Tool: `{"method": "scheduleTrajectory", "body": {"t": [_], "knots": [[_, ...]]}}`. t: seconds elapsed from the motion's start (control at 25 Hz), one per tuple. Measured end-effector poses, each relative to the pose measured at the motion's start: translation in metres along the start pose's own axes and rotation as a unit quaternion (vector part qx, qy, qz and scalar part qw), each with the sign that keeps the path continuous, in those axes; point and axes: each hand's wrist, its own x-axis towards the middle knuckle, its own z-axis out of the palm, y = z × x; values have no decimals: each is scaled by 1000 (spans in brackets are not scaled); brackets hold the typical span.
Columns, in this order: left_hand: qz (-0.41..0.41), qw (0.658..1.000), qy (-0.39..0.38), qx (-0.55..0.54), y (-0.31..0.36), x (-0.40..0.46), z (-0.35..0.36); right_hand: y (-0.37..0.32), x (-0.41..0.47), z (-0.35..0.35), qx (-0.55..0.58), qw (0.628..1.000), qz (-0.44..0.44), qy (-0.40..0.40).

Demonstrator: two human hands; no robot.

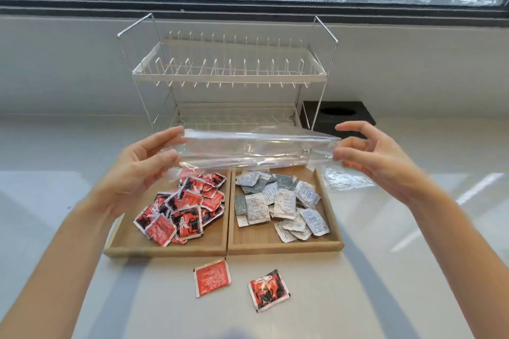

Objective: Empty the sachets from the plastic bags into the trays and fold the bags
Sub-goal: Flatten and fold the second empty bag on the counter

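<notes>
Above the two wooden trays, the clear plastic bag hung stretched between my hands, already doubled into a long flat band. It looked empty, thin, limp and slick, light enough that a draught would lift it, and I judged it would spring open unless pinned at its ends or pressed along the crease. My left hand pinched the left end between thumb and fingers. My right hand met the right end at its thumb and lower fingertips, while its upper fingers stood spread; the hold there looked light, and I could not tell how firm it was.

Behind the bag stood the white wire dish rack, close enough to snag a loose corner, with a black box beside it on the right. The left tray held the red sachets, the right tray the white and grey sachets; both heaps lay directly under the bag. A second clear bag lay crumpled on the white counter just right of the right tray, not yet folded. Two stray red sachets sat on the counter in front of the trays, apart from each other, and in my judgement belonged in the left tray.
</notes>
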Motion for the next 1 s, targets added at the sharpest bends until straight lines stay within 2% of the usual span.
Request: {"method": "scheduleTrajectory", "body": {"t": [0.16, 0.28, 0.4, 0.56, 0.72, 0.84, 1.0], "knots": [[-131, 991, -5, 21, -63, -33, -2, 74, -30, 5, -3, 986, 155, -56], [-192, 980, -25, 54, -98, -55, 0, 113, -46, 11, 4, 968, 237, -84], [-227, 970, -30, 83, -118, -65, 2, 131, -52, 17, -19, 949, 283, -139], [-241, 965, -40, 96, -122, -62, -3, 125, -45, 22, -56, 929, 302, -208], [-271, 958, 21, 87, -125, -54, -1, 119, -25, 32, -14, 942, 311, -122], [-282, 951, 30, 122, -127, -48, 4, 119, -8, 41, -17, 955, 292, -39], [-266, 951, 112, 114, -127, -36, 13, 118, 2, 50, -32, 960, 278, -5]]}}
